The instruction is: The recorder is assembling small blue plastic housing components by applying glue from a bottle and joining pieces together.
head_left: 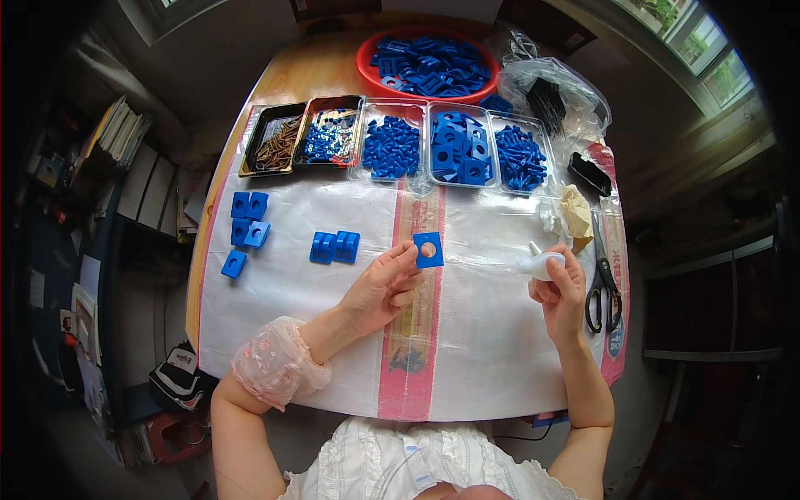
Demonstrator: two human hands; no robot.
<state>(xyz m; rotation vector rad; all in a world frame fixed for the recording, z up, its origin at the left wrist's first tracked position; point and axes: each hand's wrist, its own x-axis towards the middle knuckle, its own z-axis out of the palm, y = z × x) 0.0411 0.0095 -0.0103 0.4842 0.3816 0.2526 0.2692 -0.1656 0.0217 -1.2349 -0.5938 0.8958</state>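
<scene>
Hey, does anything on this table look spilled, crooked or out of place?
Nothing spilled. The five loose blue blocks at the left lie unevenly, one apart from the group. The left hand holds a blue square plate; the right hand holds a small white bottle.

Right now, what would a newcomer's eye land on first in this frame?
Probably the left hand at centre, pinching a blue square plate with a round hole, while the right hand holds a small white bottle. Behind them a row of trays and a red bowl brim with blue parts; scissors lie at the right.
</scene>
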